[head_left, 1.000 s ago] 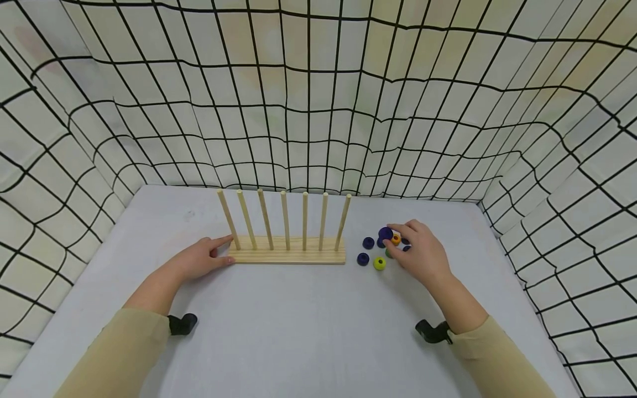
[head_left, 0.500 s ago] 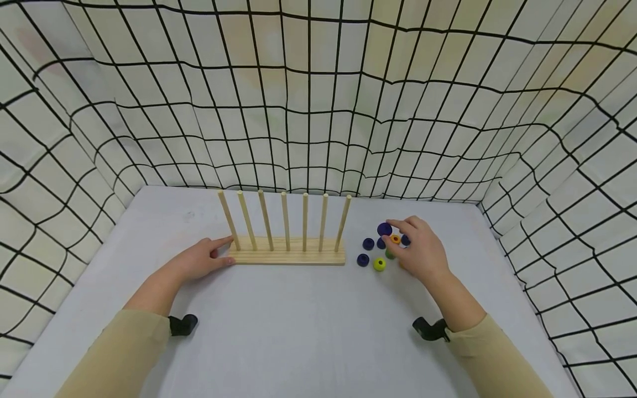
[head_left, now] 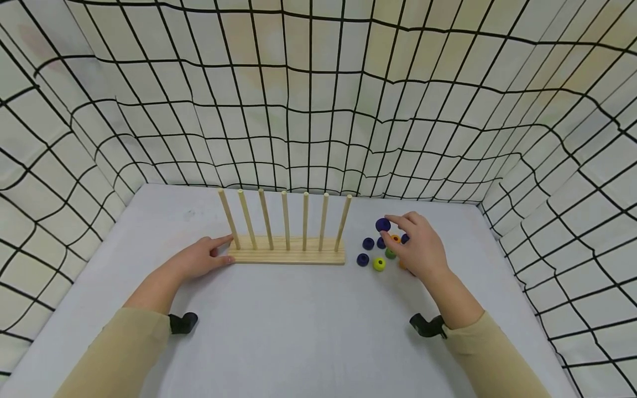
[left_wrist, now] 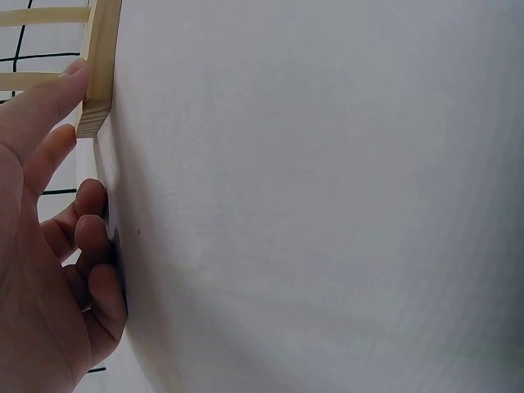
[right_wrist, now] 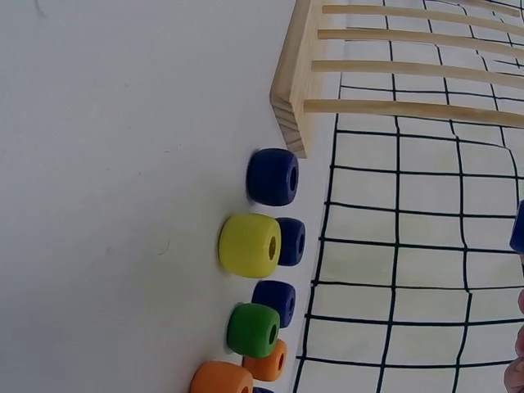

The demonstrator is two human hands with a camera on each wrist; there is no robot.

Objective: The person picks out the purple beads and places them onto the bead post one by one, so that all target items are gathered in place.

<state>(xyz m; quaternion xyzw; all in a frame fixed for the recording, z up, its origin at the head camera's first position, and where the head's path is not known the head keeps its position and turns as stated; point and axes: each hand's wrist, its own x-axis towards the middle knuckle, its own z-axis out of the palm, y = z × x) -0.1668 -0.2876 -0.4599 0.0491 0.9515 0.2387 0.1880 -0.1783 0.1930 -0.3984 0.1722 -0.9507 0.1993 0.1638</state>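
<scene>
A wooden rack [head_left: 286, 258] with several upright pegs stands in the middle of the table. At its left end my left hand [head_left: 198, 258] grips the base between thumb and index finger. In the left wrist view the other fingers [left_wrist: 92, 237] are curled beside the base. My right hand [head_left: 421, 243] pinches a dark blue bead [head_left: 382, 224] between thumb and index finger, raised above the loose beads. Only an edge of that held bead [right_wrist: 518, 231] shows in the right wrist view.
Loose beads lie right of the rack: several blue beads [right_wrist: 272, 177], a yellow bead [right_wrist: 246, 246], a green bead [right_wrist: 250, 330] and orange beads [right_wrist: 219, 379]. My right hand partly covers them in the head view. Black netting [head_left: 308, 110] encloses the white table [head_left: 298, 331] at back and sides.
My right hand has lifted slightly up and left with the blue bead, uncovering more of the loose beads beneath. My left hand and the rack have stayed in place.
</scene>
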